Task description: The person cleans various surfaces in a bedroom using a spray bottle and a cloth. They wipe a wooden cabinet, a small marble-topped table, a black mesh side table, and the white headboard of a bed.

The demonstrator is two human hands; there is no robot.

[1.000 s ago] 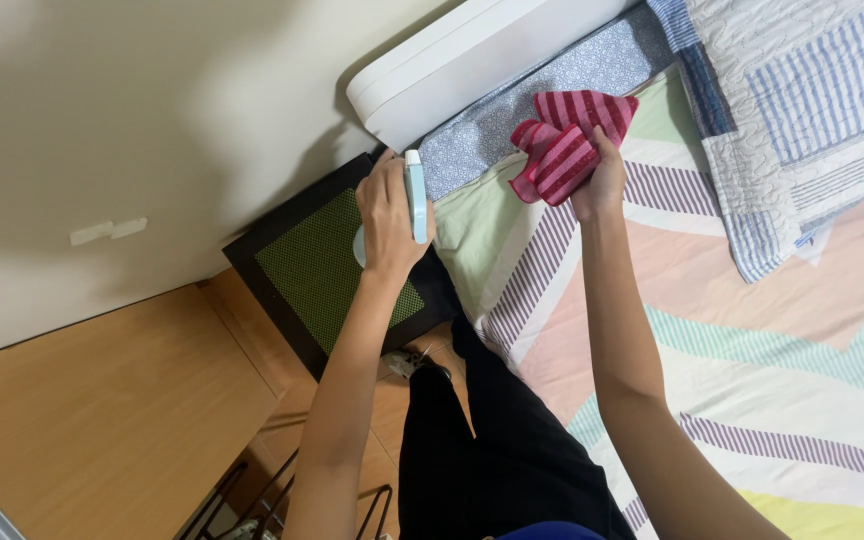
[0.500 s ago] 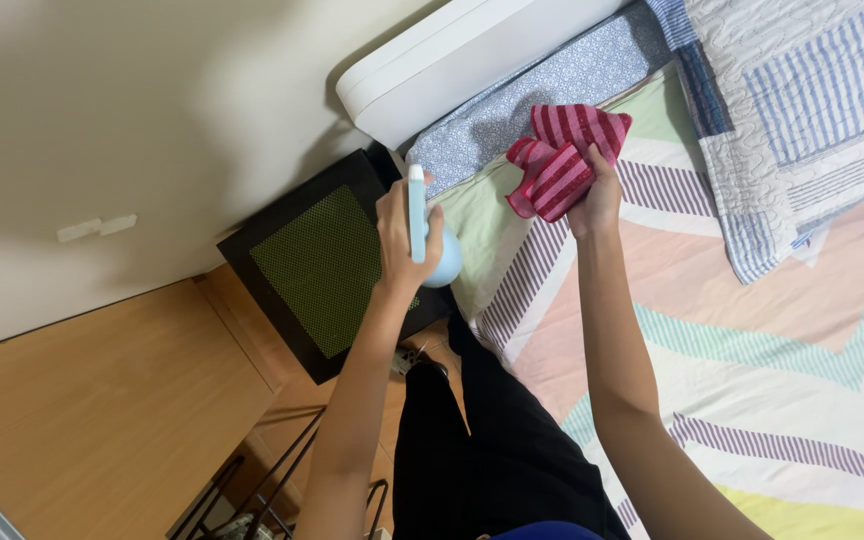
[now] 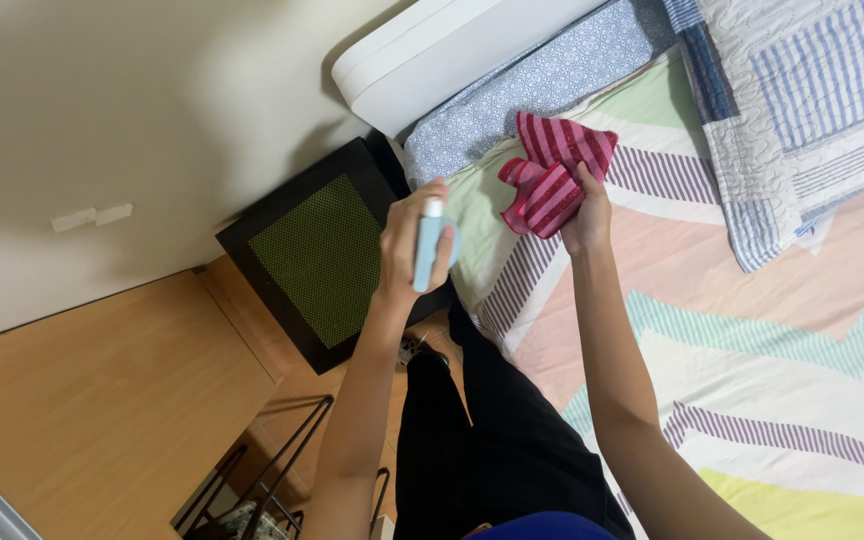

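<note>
The room is evenly and fairly brightly lit by soft indoor light, with no glare anywhere. A broad, soft shadow falls on the wall (image 3: 152, 110) beside the white headboard (image 3: 432, 50), and the gap beneath it is dark. The bed (image 3: 752, 330) looks clear and sharp. The left hand (image 3: 410, 245) is slightly blurred.

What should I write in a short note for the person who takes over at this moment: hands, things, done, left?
Left hand: grips a light blue spray bottle, held above the edge of the bed, near the black side table.
Right hand: holds a bunched red striped cloth over the bed.
Done: both things are in hand.
Left: whether the cloth is wet cannot be told; no wiping shows yet.
</note>
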